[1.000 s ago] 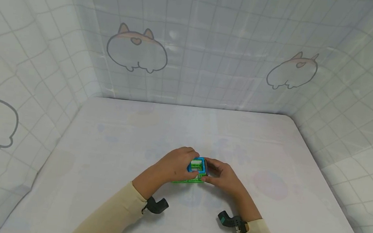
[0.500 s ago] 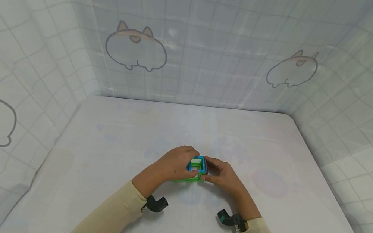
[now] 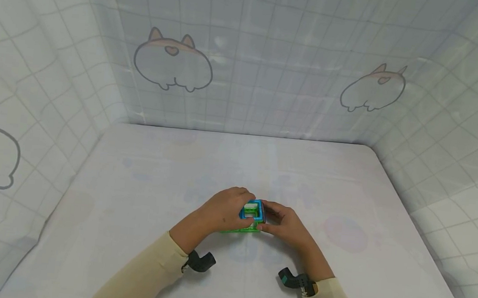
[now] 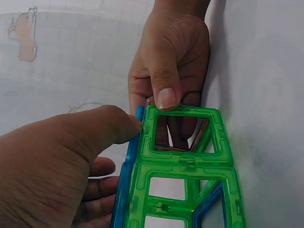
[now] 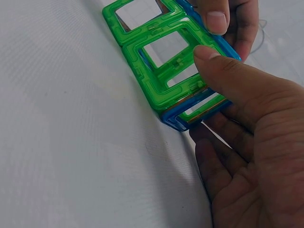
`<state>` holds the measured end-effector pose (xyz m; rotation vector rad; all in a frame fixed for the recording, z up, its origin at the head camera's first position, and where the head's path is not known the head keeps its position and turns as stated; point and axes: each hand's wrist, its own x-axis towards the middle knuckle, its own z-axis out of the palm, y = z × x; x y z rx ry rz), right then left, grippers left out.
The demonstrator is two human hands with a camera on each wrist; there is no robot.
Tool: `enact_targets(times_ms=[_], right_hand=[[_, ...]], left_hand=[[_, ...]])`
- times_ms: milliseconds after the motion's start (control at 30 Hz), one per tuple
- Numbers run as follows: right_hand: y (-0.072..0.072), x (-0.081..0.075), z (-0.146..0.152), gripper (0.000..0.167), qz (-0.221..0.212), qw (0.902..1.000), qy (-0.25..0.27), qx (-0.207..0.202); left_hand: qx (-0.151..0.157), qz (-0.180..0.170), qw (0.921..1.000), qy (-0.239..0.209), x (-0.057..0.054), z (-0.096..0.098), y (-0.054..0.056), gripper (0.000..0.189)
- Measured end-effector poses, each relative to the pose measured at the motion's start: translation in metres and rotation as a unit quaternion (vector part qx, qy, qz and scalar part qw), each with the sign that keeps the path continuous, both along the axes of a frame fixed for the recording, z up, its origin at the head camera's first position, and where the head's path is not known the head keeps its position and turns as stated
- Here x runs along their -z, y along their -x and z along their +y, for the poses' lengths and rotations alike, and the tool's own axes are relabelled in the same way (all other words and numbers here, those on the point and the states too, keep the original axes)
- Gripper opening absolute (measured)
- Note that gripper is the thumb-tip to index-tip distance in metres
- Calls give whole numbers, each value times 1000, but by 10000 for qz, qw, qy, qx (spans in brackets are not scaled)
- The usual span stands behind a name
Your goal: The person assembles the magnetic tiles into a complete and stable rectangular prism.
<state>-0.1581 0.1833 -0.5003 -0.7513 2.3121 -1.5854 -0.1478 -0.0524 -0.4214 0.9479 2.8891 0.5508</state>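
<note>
A small box-like structure of magnetic tiles (image 4: pixel 187 161), made of open green and blue square frames, stands near the middle of the table. Its blue top frame (image 3: pixel 262 212) faces up in the head view, and a green edge (image 3: pixel 239 231) runs low along the front. My left hand (image 3: pixel 226 210) holds the structure from the left, its thumb against the blue tile edge (image 4: pixel 134 137). From the right end, my right hand (image 3: pixel 291 227) grips it, thumb (image 5: pixel 216 61) at the front green tile's upper edge and the other fingers behind the end. The left fingertips are partly hidden by the tiles.
The table (image 3: pixel 168 161) has a pale printed cover. Gridded curtains (image 3: pixel 274 51) with cartoon animal outlines hang at the back and both sides. A black wrist-camera mount (image 3: pixel 202 262) sits at the left wrist, another mount (image 3: pixel 294 280) at the right.
</note>
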Motion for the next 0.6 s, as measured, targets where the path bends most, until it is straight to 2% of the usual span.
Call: enact_targets(times_ms=[267, 433, 600], right_hand=[[-1, 1, -1, 66, 108, 9999, -28, 39], [-2, 0, -2, 66, -10, 10000, -30, 80], [-2, -2, -2, 65, -111, 9999, 18, 74]], left_hand=[[118, 58, 9997, -186, 4, -2, 0, 53], [106, 32, 9997, -222, 7, -2, 0, 54], [93, 151, 9996, -236, 9, -2, -1, 56]])
